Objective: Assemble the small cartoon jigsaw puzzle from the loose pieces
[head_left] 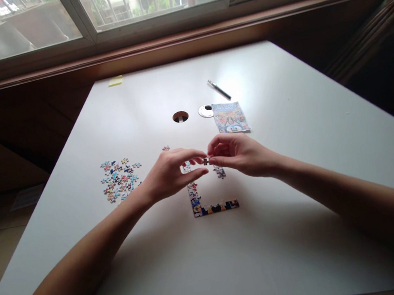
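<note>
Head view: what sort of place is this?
Probably a room in a home: a white desk stands by a wide window, with loose jigsaw pieces spread on top.

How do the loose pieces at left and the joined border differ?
The loose pieces lie scattered; the joined border is interlocked. The loose pieces' outline is ragged; the joined border has straight outer edges meeting at a corner. Both are multicoloured, on the table.
</note>
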Available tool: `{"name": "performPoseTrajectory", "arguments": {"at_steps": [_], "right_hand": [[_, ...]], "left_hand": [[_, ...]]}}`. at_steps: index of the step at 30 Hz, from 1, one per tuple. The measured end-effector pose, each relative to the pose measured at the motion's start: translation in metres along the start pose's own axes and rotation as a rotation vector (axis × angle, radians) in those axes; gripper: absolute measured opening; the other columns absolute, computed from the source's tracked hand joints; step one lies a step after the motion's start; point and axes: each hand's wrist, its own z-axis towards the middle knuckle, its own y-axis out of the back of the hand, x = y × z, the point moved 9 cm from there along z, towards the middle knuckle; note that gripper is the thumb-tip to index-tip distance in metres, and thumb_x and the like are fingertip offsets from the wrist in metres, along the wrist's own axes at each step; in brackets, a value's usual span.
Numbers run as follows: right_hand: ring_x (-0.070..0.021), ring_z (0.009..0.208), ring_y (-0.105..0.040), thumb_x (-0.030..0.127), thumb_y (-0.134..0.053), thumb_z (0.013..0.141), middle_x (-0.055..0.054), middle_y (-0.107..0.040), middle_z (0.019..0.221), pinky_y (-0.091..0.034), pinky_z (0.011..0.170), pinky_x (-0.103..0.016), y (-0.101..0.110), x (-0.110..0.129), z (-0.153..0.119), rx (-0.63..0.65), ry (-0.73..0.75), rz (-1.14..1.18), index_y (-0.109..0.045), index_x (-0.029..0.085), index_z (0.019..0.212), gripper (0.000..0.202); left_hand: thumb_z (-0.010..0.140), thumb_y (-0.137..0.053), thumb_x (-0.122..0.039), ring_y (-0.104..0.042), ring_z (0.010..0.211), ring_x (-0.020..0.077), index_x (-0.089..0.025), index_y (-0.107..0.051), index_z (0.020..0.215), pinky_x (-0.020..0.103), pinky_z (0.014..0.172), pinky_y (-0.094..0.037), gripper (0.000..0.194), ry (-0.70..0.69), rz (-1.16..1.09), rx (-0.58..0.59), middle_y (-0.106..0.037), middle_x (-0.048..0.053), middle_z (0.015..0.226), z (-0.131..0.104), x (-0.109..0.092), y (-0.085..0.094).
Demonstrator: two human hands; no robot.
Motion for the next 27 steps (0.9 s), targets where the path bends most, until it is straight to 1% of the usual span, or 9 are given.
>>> {"name": "performPoseTrajectory", "arguments": {"at_steps": [3,6,9,12,15,19,21,24,27], "right_hand": [[-0.0162,0.072,-0.062,0.037,-0.071,0.086,-0.001,-0.067,0.077,-0.051,0.062,-0.033,-0.004,0.005,-0.003,-0.020,0.019,-0.052,-0.061,0.022,0.093,0.020],[-0.0173,0.072,-0.062,0.037,-0.068,0.087,-0.002,-0.066,0.080,-0.052,0.063,-0.036,0.007,0.010,-0.002,-0.102,0.025,-0.158,-0.062,0.022,0.092,0.017],[-0.0173,0.071,-0.061,0.035,-0.068,0.086,-0.002,-0.066,0.079,-0.053,0.064,-0.038,0.016,0.011,0.000,-0.143,0.026,-0.197,-0.064,0.022,0.090,0.014],[-0.0174,0.071,-0.062,0.033,-0.066,0.086,-0.002,-0.066,0.076,-0.053,0.064,-0.037,0.018,0.009,0.001,-0.131,0.026,-0.227,-0.064,0.021,0.089,0.012],[-0.0171,0.071,-0.063,0.033,-0.065,0.086,-0.003,-0.067,0.076,-0.053,0.064,-0.036,0.016,0.010,0.001,-0.124,0.048,-0.282,-0.065,0.021,0.088,0.012],[-0.0151,0.069,-0.060,0.035,-0.063,0.086,-0.003,-0.068,0.077,-0.051,0.063,-0.033,0.013,0.014,0.001,-0.074,0.071,-0.402,-0.068,0.020,0.088,0.016],[-0.0146,0.070,-0.060,0.032,-0.063,0.086,-0.003,-0.070,0.079,-0.050,0.064,-0.031,0.012,0.014,0.001,-0.016,0.078,-0.483,-0.069,0.019,0.089,0.015],[-0.0144,0.072,-0.061,0.027,-0.063,0.084,-0.002,-0.071,0.081,-0.049,0.066,-0.030,0.011,0.013,-0.001,0.114,0.089,-0.607,-0.071,0.020,0.088,0.011],[-0.0143,0.074,-0.062,0.026,-0.062,0.085,-0.001,-0.071,0.082,-0.048,0.068,-0.029,0.008,0.011,-0.007,0.261,0.107,-0.698,-0.071,0.022,0.086,0.010]], "left_hand": [[0.091,-0.065,-0.023,-0.071,0.073,0.0131,-0.019,-0.075,0.099,0.026,0.070,-0.058,0.013,0.085,-0.083,0.010,-0.077,0.002,0.086,0.001,0.010,0.005],[0.090,-0.065,-0.026,-0.074,0.085,0.0185,-0.018,-0.075,0.100,0.032,0.079,-0.062,0.016,0.275,-0.128,-0.016,-0.078,0.006,0.094,-0.003,0.049,0.031],[0.087,-0.067,-0.027,-0.075,0.081,0.0205,-0.018,-0.076,0.095,0.035,0.076,-0.062,0.014,0.414,-0.011,-0.087,-0.079,0.007,0.088,-0.011,0.090,0.063],[0.084,-0.069,-0.025,-0.074,0.077,0.0206,-0.019,-0.076,0.093,0.035,0.070,-0.060,0.013,0.469,0.084,-0.082,-0.078,0.006,0.083,-0.017,0.108,0.072],[0.087,-0.067,-0.028,-0.075,0.078,0.0192,-0.018,-0.074,0.099,0.033,0.071,-0.061,0.017,0.471,-0.044,0.011,-0.079,0.007,0.086,-0.016,0.102,0.051],[0.085,-0.073,-0.031,-0.075,0.084,0.0184,-0.015,-0.073,0.100,0.031,0.077,-0.062,0.022,0.425,-0.363,0.154,-0.078,0.009,0.092,-0.011,0.069,0.007],[0.084,-0.074,-0.029,-0.075,0.084,0.0174,-0.014,-0.073,0.097,0.030,0.080,-0.062,0.020,0.395,-0.431,0.188,-0.078,0.008,0.091,-0.009,0.051,-0.008],[0.084,-0.074,-0.026,-0.074,0.085,0.0168,-0.015,-0.075,0.097,0.029,0.079,-0.061,0.017,0.344,-0.425,0.228,-0.078,0.007,0.094,-0.008,0.032,-0.021],[0.084,-0.073,-0.024,-0.074,0.086,0.0172,-0.015,-0.075,0.098,0.029,0.079,-0.060,0.017,0.334,-0.415,0.239,-0.078,0.007,0.094,-0.010,0.027,-0.024]]}}
